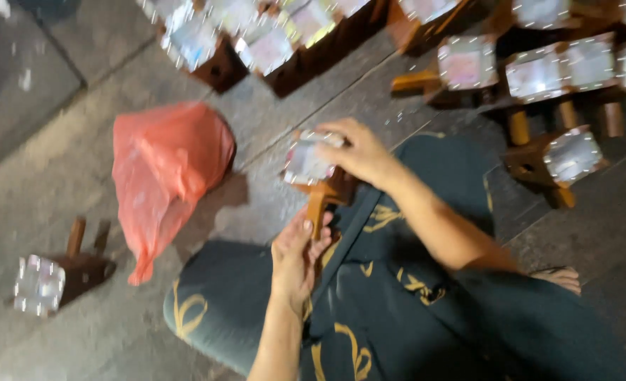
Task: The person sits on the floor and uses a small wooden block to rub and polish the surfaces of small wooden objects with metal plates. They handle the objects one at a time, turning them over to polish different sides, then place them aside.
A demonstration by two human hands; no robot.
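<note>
Stool [316, 176], small and wooden with a shiny patterned top, sits in our two hands just above our lap, right of the red bag [165, 176]. Our right hand [355, 152] is curled over the top edge of its seat, fingers wrapped down the far side, a firm hold. Our left hand [295, 257] comes up from below the stool; its fingers are closed loosely around one leg [318, 212], thumb side pressed to it. Picture is blurred, so we cannot tell how tight that grip is.

Progress, as we judge it: one stool is in hand, tilted, legs pointing toward us. Beyond the stool, up and to its right, several like stools [553, 77] stand or lie in a cluster on the paving; some are upright, some tipped over. More with the same shiny tops [263, 39] line the far edge, above the bag. One further stool [52, 279] lies on its side alone, well left of the bag and below it. We read the far groups as handled already and the lone one as not yet reached, but nothing shows which is which for certain.

Bag lies slack on the ground, contents hidden. Our knees, in dark cloth with yellow print [369, 310], fold under the stool.
</note>
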